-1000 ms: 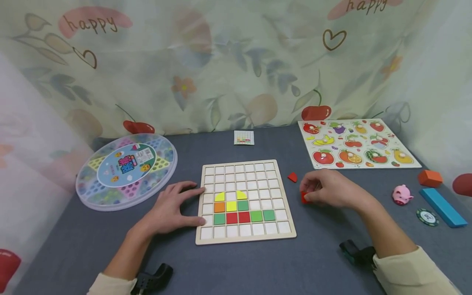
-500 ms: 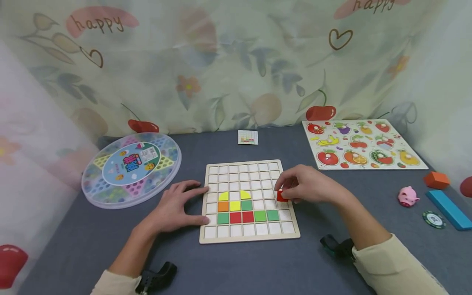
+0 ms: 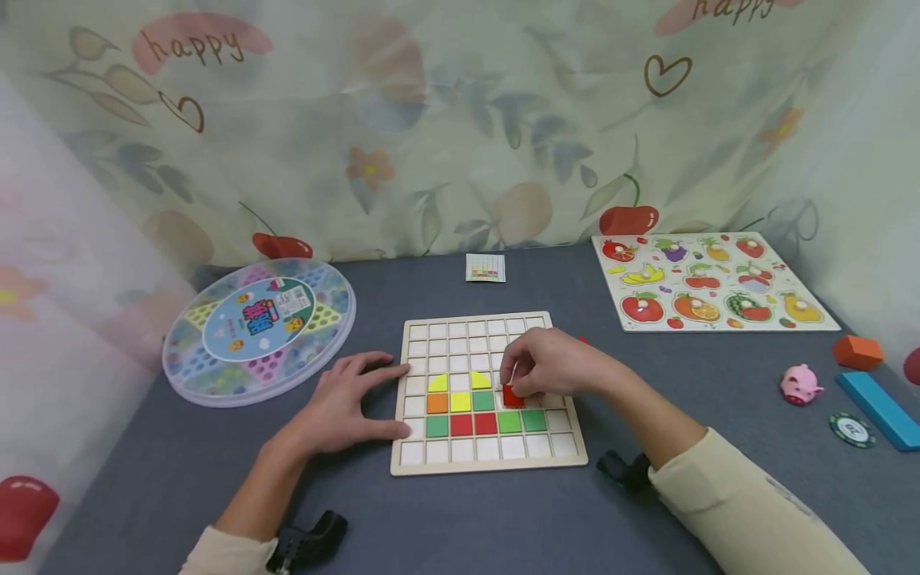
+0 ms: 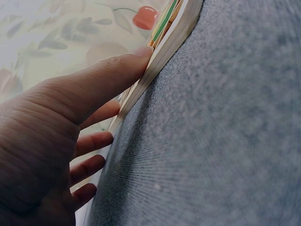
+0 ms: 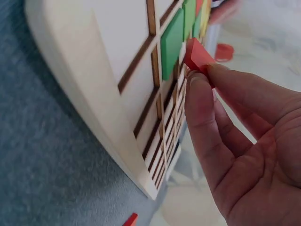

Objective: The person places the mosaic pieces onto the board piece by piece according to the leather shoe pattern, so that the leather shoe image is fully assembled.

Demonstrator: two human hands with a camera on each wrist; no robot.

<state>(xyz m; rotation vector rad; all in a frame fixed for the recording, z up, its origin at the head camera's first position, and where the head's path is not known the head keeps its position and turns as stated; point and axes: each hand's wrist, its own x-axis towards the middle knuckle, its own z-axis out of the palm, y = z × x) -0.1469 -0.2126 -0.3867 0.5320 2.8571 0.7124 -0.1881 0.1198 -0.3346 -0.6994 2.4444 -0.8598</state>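
A wooden grid board [image 3: 489, 469] lies in the middle of the table with white cells and several coloured tiles set in its lower half. Among these are an orange tile [image 3: 437, 403], a green tile [image 3: 483, 401] and two yellow pieces with one curved side. My right hand [image 3: 557, 363] pinches a red square tile [image 3: 513, 396] between thumb and fingertips, over the cell right of that green tile. In the right wrist view the red tile [image 5: 200, 57] tilts close to the grid. My left hand [image 3: 345, 403] rests thumb and fingertip, fairly straight, against the board's left edge.
A small picture card [image 3: 485, 268] lies behind the board. Back left is a round marble-game box [image 3: 188, 375]; back right, a fruit puzzle board [image 3: 726, 326]. A pink pig [image 3: 800, 385], poker chip [image 3: 852, 430], blue block [image 3: 880, 411] and orange block [image 3: 858, 352] sit at right. A loose red piece [image 5: 131, 219] lies beside the board.
My right hand has carried the red square tile leftward from the table beside the board to over the grid. The left hand keeps its place at the board's edge.
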